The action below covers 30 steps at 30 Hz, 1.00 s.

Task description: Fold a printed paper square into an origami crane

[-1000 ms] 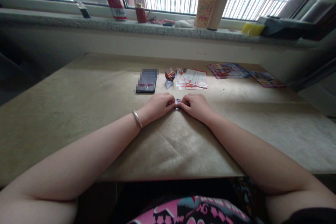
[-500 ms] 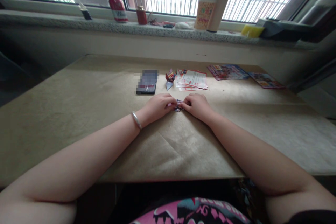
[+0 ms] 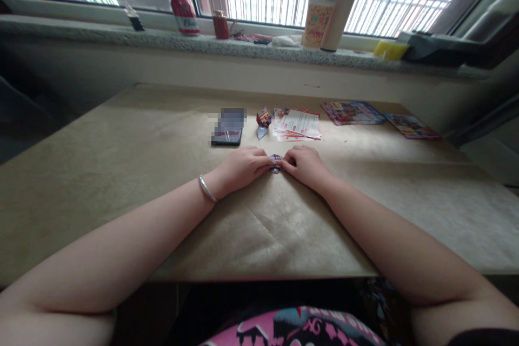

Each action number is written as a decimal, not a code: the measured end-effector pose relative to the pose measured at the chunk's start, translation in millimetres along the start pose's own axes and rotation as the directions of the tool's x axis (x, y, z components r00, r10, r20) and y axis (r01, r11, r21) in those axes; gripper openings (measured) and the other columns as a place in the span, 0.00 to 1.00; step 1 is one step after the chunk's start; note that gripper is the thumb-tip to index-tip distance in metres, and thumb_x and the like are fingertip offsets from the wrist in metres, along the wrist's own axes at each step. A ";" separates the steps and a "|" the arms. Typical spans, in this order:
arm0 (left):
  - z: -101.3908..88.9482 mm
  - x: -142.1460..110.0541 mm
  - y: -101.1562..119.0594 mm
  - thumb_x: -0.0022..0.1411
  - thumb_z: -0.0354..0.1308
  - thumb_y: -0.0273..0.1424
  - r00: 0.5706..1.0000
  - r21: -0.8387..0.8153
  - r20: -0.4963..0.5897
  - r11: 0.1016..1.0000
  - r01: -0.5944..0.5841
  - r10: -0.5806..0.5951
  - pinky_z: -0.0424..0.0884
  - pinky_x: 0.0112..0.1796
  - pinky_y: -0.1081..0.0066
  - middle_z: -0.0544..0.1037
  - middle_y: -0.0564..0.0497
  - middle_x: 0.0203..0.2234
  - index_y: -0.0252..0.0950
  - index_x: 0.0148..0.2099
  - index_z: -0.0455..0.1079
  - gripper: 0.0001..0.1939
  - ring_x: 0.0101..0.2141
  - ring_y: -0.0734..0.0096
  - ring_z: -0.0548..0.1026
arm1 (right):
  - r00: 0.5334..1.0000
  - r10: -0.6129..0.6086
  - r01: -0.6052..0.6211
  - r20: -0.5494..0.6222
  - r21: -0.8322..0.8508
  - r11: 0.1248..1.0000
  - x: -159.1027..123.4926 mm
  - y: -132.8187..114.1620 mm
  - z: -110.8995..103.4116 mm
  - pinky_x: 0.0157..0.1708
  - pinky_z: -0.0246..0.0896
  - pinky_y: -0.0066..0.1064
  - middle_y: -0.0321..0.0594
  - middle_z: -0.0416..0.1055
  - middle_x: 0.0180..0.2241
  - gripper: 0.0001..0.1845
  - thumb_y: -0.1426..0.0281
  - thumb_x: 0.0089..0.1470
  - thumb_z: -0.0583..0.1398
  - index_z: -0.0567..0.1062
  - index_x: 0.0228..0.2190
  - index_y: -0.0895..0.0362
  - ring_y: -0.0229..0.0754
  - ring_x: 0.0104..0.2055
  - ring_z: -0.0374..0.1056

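My forearms angle inward across the paper-covered bench [image 3: 101,184], the left grip [image 3: 241,167] and right grip [image 3: 306,166] closed from either side on a small folded paper piece [image 3: 275,164], which sits on the surface between them. A silver bangle [image 3: 207,188] circles the left wrist. Just ahead lie a phone [image 3: 227,132], a folded paper figure [image 3: 263,122] and leaflets [image 3: 297,123]; open bench stretches left and right.
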<state>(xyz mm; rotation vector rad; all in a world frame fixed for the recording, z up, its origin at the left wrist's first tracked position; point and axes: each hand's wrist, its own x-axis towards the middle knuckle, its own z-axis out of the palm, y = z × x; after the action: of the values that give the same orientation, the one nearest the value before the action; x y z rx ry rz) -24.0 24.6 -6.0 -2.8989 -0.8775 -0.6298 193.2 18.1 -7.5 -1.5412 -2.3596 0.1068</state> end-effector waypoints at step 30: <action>-3.7 1.4 5.6 0.68 0.51 0.32 0.999 0.081 0.028 0.996 0.023 -0.025 0.69 0.37 0.71 0.78 0.48 0.33 0.38 0.43 0.75 0.12 0.36 0.69 0.75 | 0.983 -0.181 0.181 -0.025 0.017 0.983 -13.3 -7.4 -11.3 0.43 0.59 0.32 0.40 0.75 0.36 0.08 0.71 0.55 0.57 0.77 0.34 0.54 0.43 0.42 0.67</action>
<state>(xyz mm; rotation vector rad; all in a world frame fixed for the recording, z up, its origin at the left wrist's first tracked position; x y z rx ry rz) -21.2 20.0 -1.6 -2.8367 -0.9202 -0.5427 194.9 1.8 1.9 -1.3045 -2.4592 0.0684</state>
